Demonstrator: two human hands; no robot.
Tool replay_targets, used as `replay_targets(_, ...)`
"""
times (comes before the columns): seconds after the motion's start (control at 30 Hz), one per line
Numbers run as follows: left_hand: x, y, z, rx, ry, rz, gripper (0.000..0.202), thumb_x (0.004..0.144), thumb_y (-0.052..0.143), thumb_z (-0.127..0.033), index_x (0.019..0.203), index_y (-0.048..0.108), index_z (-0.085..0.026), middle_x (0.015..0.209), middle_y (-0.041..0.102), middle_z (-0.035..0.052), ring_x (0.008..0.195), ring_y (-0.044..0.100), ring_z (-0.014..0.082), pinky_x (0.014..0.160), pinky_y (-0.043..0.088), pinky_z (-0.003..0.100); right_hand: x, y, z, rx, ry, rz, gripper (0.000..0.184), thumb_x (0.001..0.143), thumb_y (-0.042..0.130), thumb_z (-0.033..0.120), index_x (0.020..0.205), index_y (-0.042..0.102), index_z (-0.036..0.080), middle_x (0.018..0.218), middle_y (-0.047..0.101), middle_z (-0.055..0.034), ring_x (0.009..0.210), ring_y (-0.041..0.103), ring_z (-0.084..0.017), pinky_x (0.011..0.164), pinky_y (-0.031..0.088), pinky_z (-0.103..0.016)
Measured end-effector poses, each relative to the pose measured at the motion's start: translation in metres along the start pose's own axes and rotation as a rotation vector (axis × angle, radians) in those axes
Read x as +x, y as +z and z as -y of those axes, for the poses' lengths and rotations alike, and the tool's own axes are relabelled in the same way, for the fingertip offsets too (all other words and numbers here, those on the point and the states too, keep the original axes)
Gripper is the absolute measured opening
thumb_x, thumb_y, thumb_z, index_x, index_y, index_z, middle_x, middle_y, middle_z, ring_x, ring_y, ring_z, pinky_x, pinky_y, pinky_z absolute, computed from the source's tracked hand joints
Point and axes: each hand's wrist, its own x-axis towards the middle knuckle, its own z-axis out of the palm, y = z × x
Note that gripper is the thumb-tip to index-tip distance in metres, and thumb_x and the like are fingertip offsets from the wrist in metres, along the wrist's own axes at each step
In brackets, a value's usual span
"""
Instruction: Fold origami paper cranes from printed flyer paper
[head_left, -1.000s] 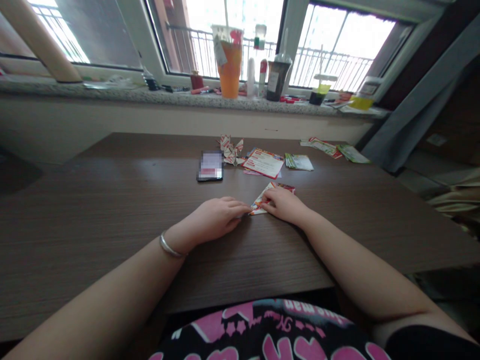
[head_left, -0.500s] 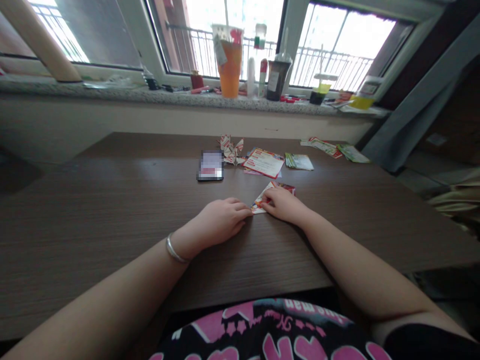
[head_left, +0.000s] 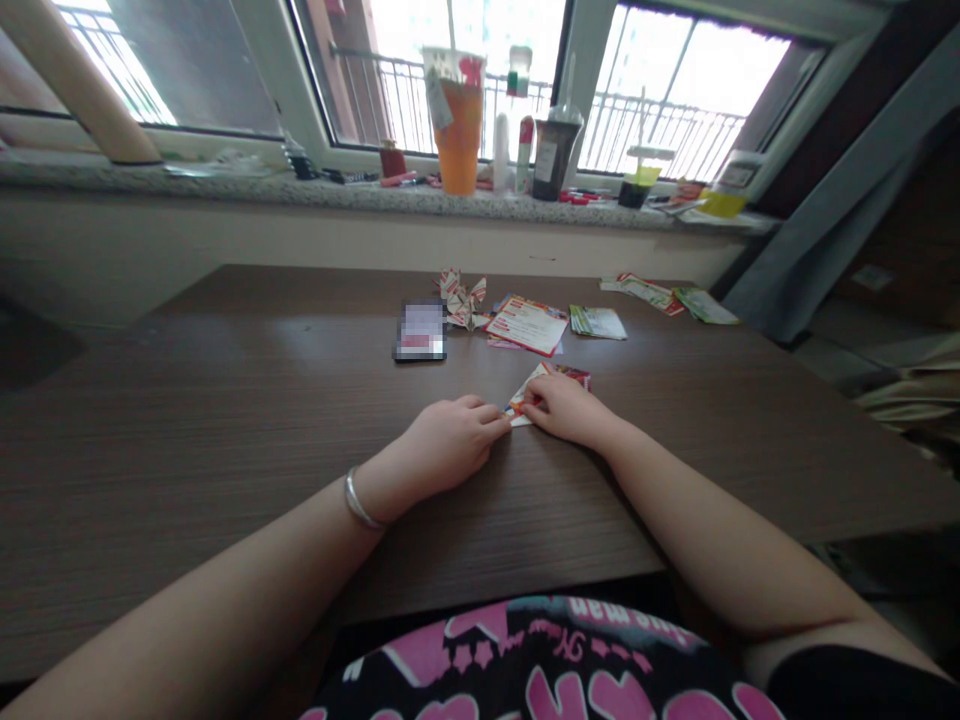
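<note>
Bare left hand (head_left: 454,440): fingertips at left corner of red-and-white printed folded paper (head_left: 531,379) | Bare right hand (head_left: 568,405): bent fingers overlie paper | Grip closure, both: not discernible

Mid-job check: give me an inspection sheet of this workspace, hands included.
Surface: brown wood-grain table.
Work in hand: folded printed paper, flat on the table, partly covered.
Clutter: smartphone, striped folded paper pieces, red-bordered printed sheet, green-edged cards, leaflets far right.
Left hand: fingertips at the folded paper's near-left corner; grip unclear.
Right hand: fingers curled on the folded paper; grip unclear.
Cables: nothing seen.
Surroundings: speckled windowsill with orange drink cup and dark drink cup; gray curtain right.
</note>
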Motion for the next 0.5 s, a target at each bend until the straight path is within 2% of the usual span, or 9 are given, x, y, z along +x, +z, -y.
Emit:
replay_targets(0.3, 0.0004, -0.0002, -0.0008, 0.014, 0.005, 0.013, 0.032, 0.086, 0.05, -0.013, 0.116, 0.06, -0.02, 0.102, 0.064, 0.0072, 0.096, 0.058, 0.0209, 0.082, 0.05, 0.032, -0.0002, 0.0003, 0.0002, 0.003, 0.012, 0.003, 0.014, 0.086, 0.058, 0.026, 0.075, 0.061, 0.017, 0.083, 0.067, -0.0072, 0.083, 0.058, -0.019, 0.073, 0.039, -0.029)
replay_targets(0.5, 0.0015, -0.0004, -0.0031, 0.038, -0.012, 0.025, 0.025, 0.085, 0.052, -0.013, 0.107, 0.062, -0.019, 0.1, 0.064, 0.0074, 0.092, 0.058, 0.0215, 0.079, 0.05, 0.033, -0.001, -0.0002, -0.0003, 0.015, 0.015, 0.003, 0.014, 0.086, 0.058, 0.027, 0.076, 0.061, 0.018, 0.084, 0.067, -0.0071, 0.083, 0.059, -0.019, 0.073, 0.04, -0.028)
